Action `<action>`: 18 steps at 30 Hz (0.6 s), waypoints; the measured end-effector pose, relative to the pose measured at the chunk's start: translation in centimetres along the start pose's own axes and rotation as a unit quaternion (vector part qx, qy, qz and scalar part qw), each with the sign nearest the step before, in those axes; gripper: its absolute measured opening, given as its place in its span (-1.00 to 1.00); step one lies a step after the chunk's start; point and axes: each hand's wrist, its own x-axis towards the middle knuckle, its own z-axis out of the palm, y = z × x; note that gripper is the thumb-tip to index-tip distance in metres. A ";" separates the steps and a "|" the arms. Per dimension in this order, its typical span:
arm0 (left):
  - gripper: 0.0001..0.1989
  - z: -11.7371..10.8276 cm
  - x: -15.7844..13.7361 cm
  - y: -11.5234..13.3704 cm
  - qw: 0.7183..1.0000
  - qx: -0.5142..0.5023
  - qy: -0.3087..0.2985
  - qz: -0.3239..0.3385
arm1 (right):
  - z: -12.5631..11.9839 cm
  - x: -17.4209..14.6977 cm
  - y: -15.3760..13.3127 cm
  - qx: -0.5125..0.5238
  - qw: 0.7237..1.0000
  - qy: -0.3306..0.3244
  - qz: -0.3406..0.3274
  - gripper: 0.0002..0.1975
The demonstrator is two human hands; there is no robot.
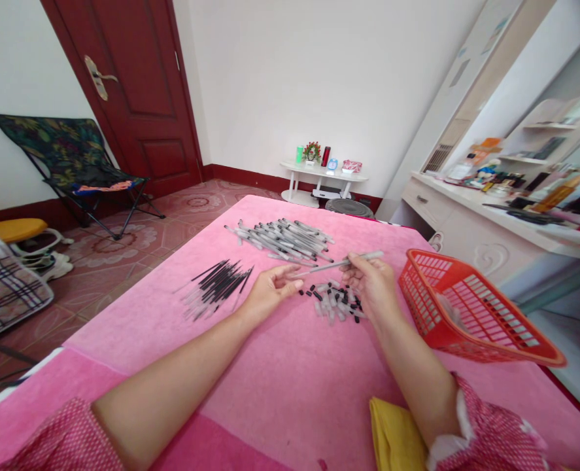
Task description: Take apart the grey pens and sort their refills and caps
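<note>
1. Nearest my camera: folded yellow cloth point(395, 432), toward the near edge of the pink-covered table point(290, 386), beside the right forearm.
2. Right hand point(372, 278): I read thumb and fingers gripping a slim grey pen point(336, 264), above the table.
3. Left hand point(272, 288): thumb and fingers at the pen's tip; I cannot tell whether they grip it.
4. Below the pen: loose caps and black plugs point(339, 303).
5. Pen pile point(290, 239) toward the far edge; thin black rods point(218, 282) toward the left edge.
6. Red basket point(427, 327) at the right edge.
</note>
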 end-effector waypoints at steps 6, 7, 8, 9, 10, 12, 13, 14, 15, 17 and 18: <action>-0.75 -1.0 0.5 0.8 0.981 0.177 0.066 0.047 | 0.5 -0.3 0.2 -0.021 1.000 -0.017 -0.002 -0.78; -0.77 -1.6 0.7 1.1 0.974 0.215 0.059 0.048 | 0.3 -0.2 0.1 -0.017 1.000 -0.010 -0.007 -0.78; -0.79 -2.3 0.9 1.6 0.965 0.253 0.044 0.045 | 0.1 -0.1 -0.1 -0.011 1.000 0.003 -0.013 -0.79; -0.82 -3.2 1.0 2.3 0.955 0.295 0.014 0.039 | -0.1 0.1 -0.3 -0.004 1.000 0.019 -0.020 -0.79; -0.85 -4.2 1.1 3.1 0.942 0.336 -0.014 0.025 | -0.4 0.3 -0.5 0.002 0.999 0.035 -0.025 -0.80; -0.90 -6.4 1.1 5.2 0.920 0.388 -0.062 -0.011 | -1.0 0.7 -0.9 0.013 0.998 0.059 -0.030 -0.81; -0.91 -7.4 1.0 6.3 0.911 0.403 -0.073 -0.037 | -1.1 0.8 -1.1 0.016 0.998 0.063 -0.029 -0.82; -0.92 -8.3 0.8 7.3 0.907 0.409 -0.073 -0.070 | -1.2 0.8 -1.1 0.018 0.998 0.061 -0.026 -0.82; -0.92 -9.1 0.6 8.2 0.901 0.416 -0.066 -0.104 | -1.2 0.7 -1.2 0.017 0.998 0.055 -0.024 -0.83; -0.93 -10.2 0.1 9.5 0.885 0.436 -0.041 -0.162 | -0.9 0.6 -1.1 0.009 0.999 0.037 -0.020 -0.83; -0.94 -10.5 -0.1 9.9 0.875 0.446 -0.034 -0.184 | -0.8 0.5 -1.0 0.003 0.999 0.030 -0.020 -0.82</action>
